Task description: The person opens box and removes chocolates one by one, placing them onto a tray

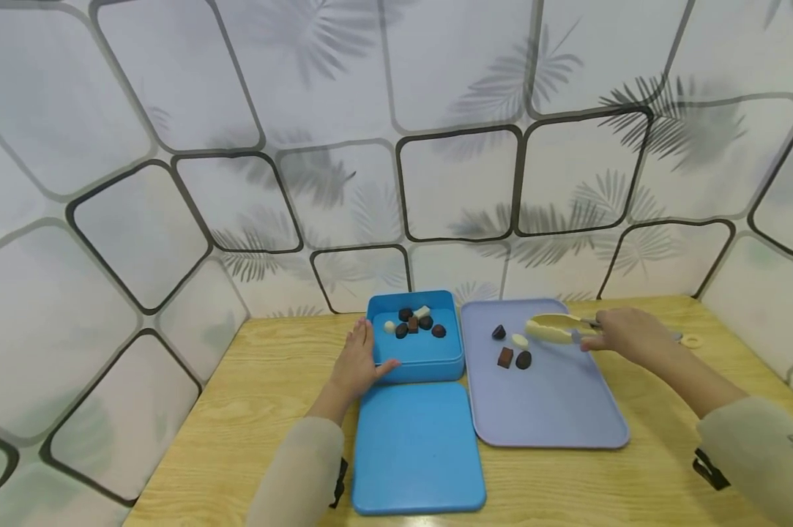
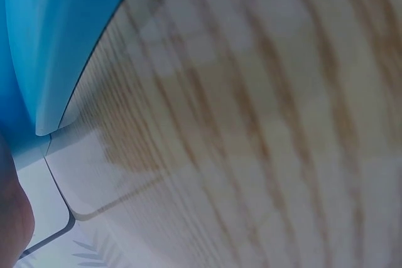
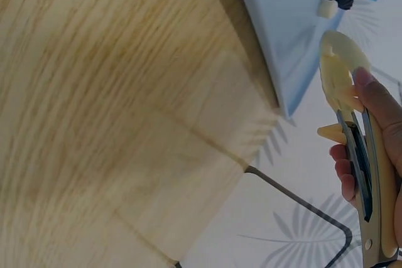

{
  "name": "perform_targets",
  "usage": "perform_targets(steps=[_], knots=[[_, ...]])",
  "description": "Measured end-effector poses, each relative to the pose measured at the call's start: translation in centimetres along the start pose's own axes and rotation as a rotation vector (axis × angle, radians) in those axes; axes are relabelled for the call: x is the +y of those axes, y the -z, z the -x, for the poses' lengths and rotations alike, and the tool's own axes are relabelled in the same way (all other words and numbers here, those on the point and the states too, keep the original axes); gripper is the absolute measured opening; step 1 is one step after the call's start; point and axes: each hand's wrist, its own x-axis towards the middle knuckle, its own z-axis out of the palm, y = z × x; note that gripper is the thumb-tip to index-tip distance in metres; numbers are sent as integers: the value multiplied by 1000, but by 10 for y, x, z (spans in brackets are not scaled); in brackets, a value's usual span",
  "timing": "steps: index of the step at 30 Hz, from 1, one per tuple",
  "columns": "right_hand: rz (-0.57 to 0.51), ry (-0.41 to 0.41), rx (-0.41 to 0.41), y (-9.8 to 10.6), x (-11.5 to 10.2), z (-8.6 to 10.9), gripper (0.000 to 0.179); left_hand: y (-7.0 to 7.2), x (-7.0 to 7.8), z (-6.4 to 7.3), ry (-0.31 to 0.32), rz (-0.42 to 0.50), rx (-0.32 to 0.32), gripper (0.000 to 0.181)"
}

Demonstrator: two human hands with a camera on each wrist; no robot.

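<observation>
- Head view: seven chocolates (image 1: 412, 325) in one blue box (image 1: 429, 372); four tray chocolates (image 1: 505, 357) on one lavender tray (image 1: 548, 410) at its 3 to 4 o'clock; one blue lid (image 1: 419, 448) at its 6.
- Left hand (image 1: 355, 360), fingers straight, thumb spread, rests against the box at 8 o'clock.
- Right hand (image 1: 632, 337), fingers curled, grips one pair of cream tongs (image 1: 556, 336) at the tray's 2 o'clock.

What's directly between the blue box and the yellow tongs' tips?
Head view: the left strip of the lilac tray, bearing a dark peaked piece and a white oval piece.
</observation>
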Motion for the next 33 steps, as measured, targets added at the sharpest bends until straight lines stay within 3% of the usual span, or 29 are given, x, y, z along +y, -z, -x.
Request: perform_targets(steps=[20,33], knots=[[-2,9,31,-19,6,1,43,0,2,-1,-4,-14,21,100],[-72,-4,68,-11,7,0,52,-1,0,-1,-14,-10,20,107]])
